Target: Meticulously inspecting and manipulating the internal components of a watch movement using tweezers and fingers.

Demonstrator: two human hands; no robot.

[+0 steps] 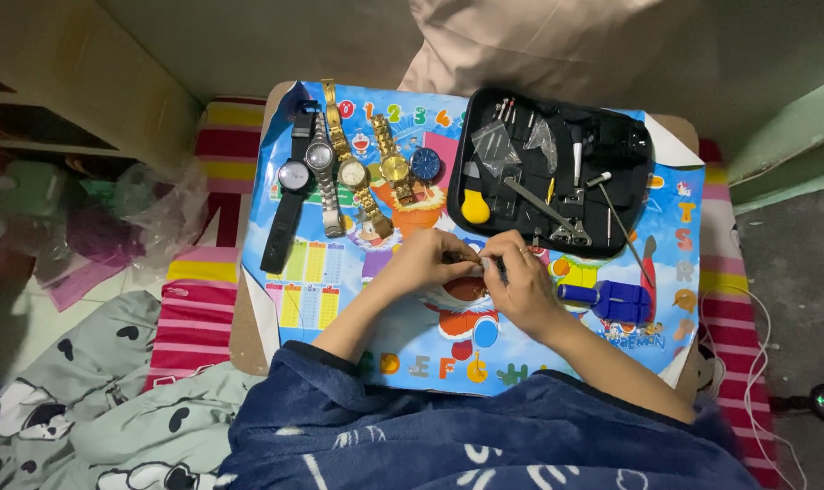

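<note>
My left hand (427, 260) and my right hand (519, 277) meet over the middle of a small table covered with a colourful cartoon mat (358, 313). Between the fingertips of both hands is a small watch part (471, 261); it is mostly hidden and I cannot make out its shape. A ring shows on my right hand. Just right of my right hand lies a blue watch tool (612, 299).
Several wristwatches (339, 172) lie in a row at the mat's back left, beside a loose blue watch dial (425, 164). A black open tool case (557, 172) with a yellow-handled tool (475, 207) and tweezers sits back right. A white cable (757, 363) runs along the right.
</note>
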